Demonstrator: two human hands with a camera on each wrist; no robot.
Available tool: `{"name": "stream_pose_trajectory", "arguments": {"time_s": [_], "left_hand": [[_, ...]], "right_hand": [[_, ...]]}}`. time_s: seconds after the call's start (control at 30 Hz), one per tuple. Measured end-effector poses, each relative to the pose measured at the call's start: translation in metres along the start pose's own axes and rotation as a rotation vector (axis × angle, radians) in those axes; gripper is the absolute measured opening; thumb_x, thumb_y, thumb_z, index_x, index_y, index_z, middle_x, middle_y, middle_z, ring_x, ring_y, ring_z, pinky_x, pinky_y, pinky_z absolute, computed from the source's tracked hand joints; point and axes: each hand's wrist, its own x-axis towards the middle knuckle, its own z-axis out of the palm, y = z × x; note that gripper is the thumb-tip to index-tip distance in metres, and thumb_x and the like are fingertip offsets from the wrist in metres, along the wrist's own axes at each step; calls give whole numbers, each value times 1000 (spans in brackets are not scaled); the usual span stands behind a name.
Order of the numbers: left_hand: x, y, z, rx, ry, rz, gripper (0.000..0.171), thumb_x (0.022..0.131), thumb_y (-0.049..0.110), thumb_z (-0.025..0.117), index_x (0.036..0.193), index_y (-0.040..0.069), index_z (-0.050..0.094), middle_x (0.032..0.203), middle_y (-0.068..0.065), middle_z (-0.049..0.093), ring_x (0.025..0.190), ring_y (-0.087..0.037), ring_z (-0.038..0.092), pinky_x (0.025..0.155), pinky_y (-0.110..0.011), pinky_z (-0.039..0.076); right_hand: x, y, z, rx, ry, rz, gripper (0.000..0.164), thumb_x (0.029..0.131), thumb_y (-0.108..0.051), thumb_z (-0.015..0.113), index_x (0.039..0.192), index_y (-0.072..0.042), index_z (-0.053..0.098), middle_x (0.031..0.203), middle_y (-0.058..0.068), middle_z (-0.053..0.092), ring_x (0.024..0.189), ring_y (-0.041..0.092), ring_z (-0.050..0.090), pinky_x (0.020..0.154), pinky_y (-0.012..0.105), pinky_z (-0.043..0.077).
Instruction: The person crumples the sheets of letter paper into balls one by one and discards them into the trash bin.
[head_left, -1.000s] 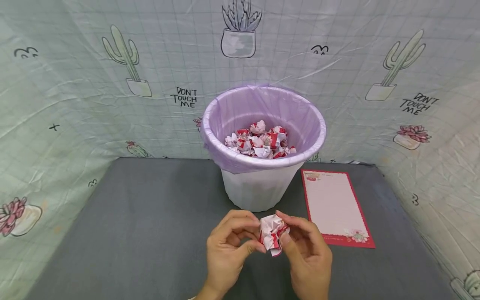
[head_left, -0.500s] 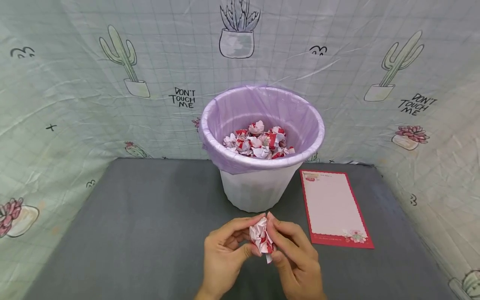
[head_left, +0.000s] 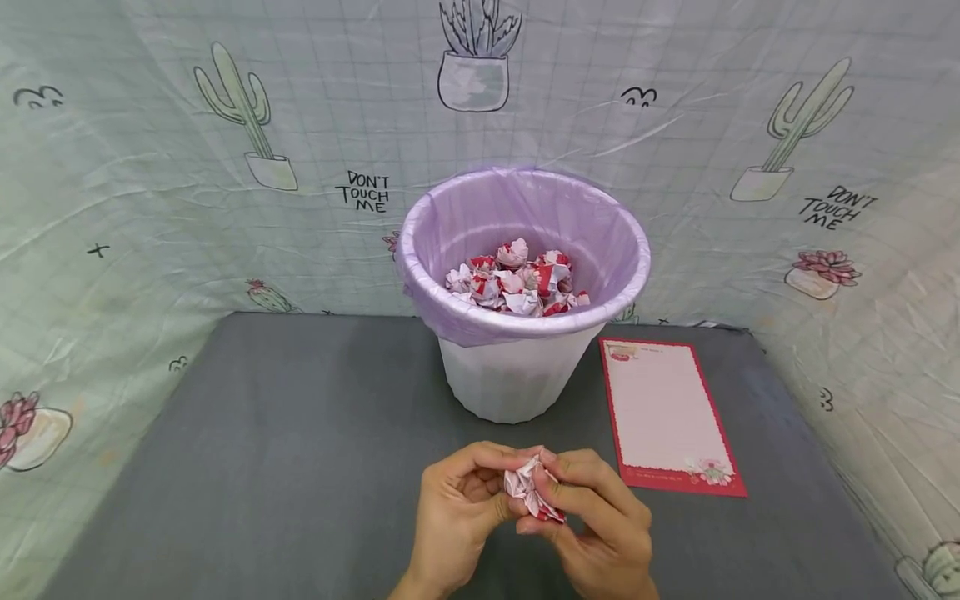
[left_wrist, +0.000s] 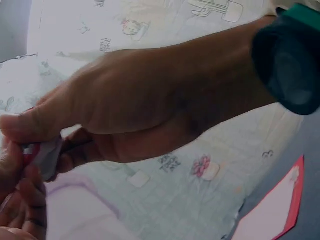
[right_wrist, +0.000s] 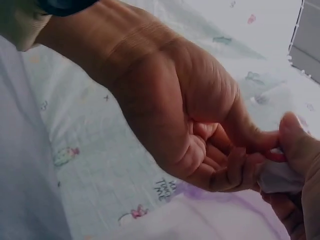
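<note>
A crumpled ball of white and red paper point(head_left: 528, 487) is pinched between both hands in front of the bin. My left hand point(head_left: 461, 508) grips its left side with thumb and fingers, and my right hand point(head_left: 600, 521) squeezes it from the right. In the left wrist view a bit of the crumpled paper point(left_wrist: 47, 157) shows below the left thumb. The right wrist view also has the pale crumpled paper point(right_wrist: 280, 177) between the fingertips of the two hands. Part of the ball is hidden behind the fingers.
Behind the hands stands a white waste bin point(head_left: 506, 379) lined with a purple bag point(head_left: 592, 225). Several crumpled paper balls point(head_left: 517, 283) lie inside it. A flat red-bordered sheet point(head_left: 667, 408) lies on the grey table point(head_left: 300, 450) at the right. Cactus-printed cloth point(head_left: 315, 100) hangs around.
The right hand has moved left and closed further over the paper ball, which looks more compact and turned. The bin and the flat sheet have stayed in place.
</note>
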Motion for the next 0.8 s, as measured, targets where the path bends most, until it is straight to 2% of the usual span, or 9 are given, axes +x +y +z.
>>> {"name": "stream_pose_trajectory", "arguments": {"time_s": [0.13, 0.23, 0.37, 0.43, 0.47, 0.6, 0.67, 0.73, 0.8], "left_hand": [[-1, -5, 8, 68, 7, 100, 26, 87, -1, 61, 112, -9, 60, 115, -16, 63, 105, -26, 62, 85, -35, 52], [-2, -8, 12, 108, 20, 162, 24, 87, -1, 61, 109, -10, 60, 111, -17, 64, 103, -24, 64, 82, -34, 54], [0, -9, 14, 167, 42, 225, 22, 86, 0, 61, 105, -12, 60, 102, -20, 66, 95, -23, 66, 70, -31, 56], [2, -9, 11, 217, 64, 256, 22, 84, 1, 64, 102, -11, 62, 98, -21, 66, 91, -22, 66, 66, -29, 56], [4, -9, 8, 256, 79, 280, 21, 83, 0, 66, 100, -11, 64, 96, -21, 66, 89, -23, 67, 66, -29, 55], [11, -5, -1, 444, 116, 374, 19, 77, 1, 73, 92, -9, 67, 92, -21, 66, 85, -25, 66, 69, -26, 55], [13, -2, -4, 523, 89, 407, 18, 79, 2, 72, 93, -9, 67, 93, -22, 64, 85, -28, 65, 70, -27, 55], [15, 1, -6, 571, 33, 418, 18, 83, 5, 68, 94, -8, 67, 95, -23, 62, 85, -29, 64, 69, -27, 55], [16, 2, -6, 560, -26, 392, 19, 87, 7, 64, 97, -8, 66, 99, -25, 59, 80, -28, 63, 65, -27, 55]], "right_hand": [[10, -2, 5, -42, 64, -88, 24, 83, -3, 72, 77, 18, 63, 80, 25, 61, 69, 29, 58, 69, 25, 54], [15, -4, 11, -82, 144, -126, 24, 85, 0, 70, 71, 18, 62, 72, 23, 60, 61, 27, 55, 59, 24, 51], [12, -7, 17, -114, 204, -68, 24, 86, 0, 69, 70, 17, 62, 65, 21, 56, 56, 23, 51, 51, 23, 46], [6, -6, 17, -78, 187, 14, 23, 87, 1, 68, 74, 19, 62, 70, 22, 56, 62, 23, 55, 56, 21, 49], [2, -6, 16, -50, 167, 85, 21, 88, 0, 67, 79, 19, 62, 75, 22, 57, 68, 22, 58, 61, 20, 51], [-19, -10, 10, 121, 138, 485, 19, 87, 9, 62, 101, 21, 56, 105, 26, 58, 101, 27, 61, 84, 27, 51], [-26, -13, 8, 182, 169, 663, 26, 86, 15, 60, 110, 21, 52, 114, 27, 57, 109, 28, 59, 87, 30, 50], [-28, -15, 5, 216, 203, 736, 31, 83, 20, 59, 114, 23, 51, 117, 30, 57, 110, 31, 60, 87, 33, 50], [-26, -16, 0, 230, 199, 748, 32, 84, 21, 57, 116, 24, 51, 117, 33, 58, 109, 32, 61, 86, 34, 51]]}}
